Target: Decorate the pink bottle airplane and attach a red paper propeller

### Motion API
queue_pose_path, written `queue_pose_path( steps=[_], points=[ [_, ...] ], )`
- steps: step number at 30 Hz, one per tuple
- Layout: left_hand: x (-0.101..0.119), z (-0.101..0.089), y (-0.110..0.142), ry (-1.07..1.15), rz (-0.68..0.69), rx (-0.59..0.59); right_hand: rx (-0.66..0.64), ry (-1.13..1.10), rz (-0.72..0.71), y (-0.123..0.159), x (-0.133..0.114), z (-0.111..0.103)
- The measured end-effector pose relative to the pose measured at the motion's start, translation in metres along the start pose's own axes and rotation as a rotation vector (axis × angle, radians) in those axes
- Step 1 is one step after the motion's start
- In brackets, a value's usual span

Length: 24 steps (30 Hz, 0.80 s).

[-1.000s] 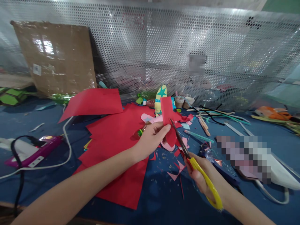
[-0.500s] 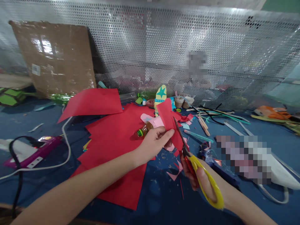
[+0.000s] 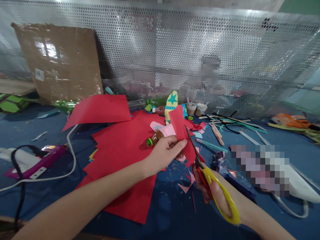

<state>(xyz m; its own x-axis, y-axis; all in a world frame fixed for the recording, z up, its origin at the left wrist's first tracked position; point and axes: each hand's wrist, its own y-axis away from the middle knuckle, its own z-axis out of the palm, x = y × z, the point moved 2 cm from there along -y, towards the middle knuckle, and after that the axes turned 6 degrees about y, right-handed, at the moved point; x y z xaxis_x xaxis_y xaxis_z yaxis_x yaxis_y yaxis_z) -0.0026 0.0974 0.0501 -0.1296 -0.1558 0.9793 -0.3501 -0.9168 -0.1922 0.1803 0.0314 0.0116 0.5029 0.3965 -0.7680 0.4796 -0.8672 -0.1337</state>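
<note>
My left hand (image 3: pixel 166 151) pinches a curved piece of red paper (image 3: pixel 178 121) between thumb and fingers, above the table. In my right hand (image 3: pixel 208 186) are scissors (image 3: pixel 220 200) with yellow and red handles, their dark blades against the paper's right edge. My thumb goes through the yellow loop. Just behind my left hand lies a small brown bottle (image 3: pixel 156 136) with a green cap, partly wrapped in pink paper (image 3: pixel 168 129). Under my left forearm, large red sheets (image 3: pixel 135 196) are spread in a pile.
A purple power strip (image 3: pixel 45 163) with cables lies at left. Cardboard (image 3: pixel 62 63) leans on the perforated metal screen (image 3: pixel 150 43). Straws and sticks (image 3: pixel 232 123), paper cups (image 3: pixel 191 109) and a dark blue object (image 3: pixel 232 180) lie rightward. Pink scraps (image 3: pixel 186 186) litter the blue table (image 3: pixel 172 213).
Hardly anything differs. The red paper and my left hand have shifted very slightly to the right, and the scissors remain at the paper's edge.
</note>
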Motion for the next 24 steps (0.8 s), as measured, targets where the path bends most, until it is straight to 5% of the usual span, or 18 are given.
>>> queue_pose_path(
  steps=[4,24],
  points=[
    [0.0,0.0,0.0,0.002,-0.002,-0.014,-0.092,-0.093,0.018,0.001,0.004,0.002],
    [-0.006,0.004,0.001,-0.002,0.012,-0.033,-0.012,-0.267,0.101,-0.006,0.007,0.015]
  ],
)
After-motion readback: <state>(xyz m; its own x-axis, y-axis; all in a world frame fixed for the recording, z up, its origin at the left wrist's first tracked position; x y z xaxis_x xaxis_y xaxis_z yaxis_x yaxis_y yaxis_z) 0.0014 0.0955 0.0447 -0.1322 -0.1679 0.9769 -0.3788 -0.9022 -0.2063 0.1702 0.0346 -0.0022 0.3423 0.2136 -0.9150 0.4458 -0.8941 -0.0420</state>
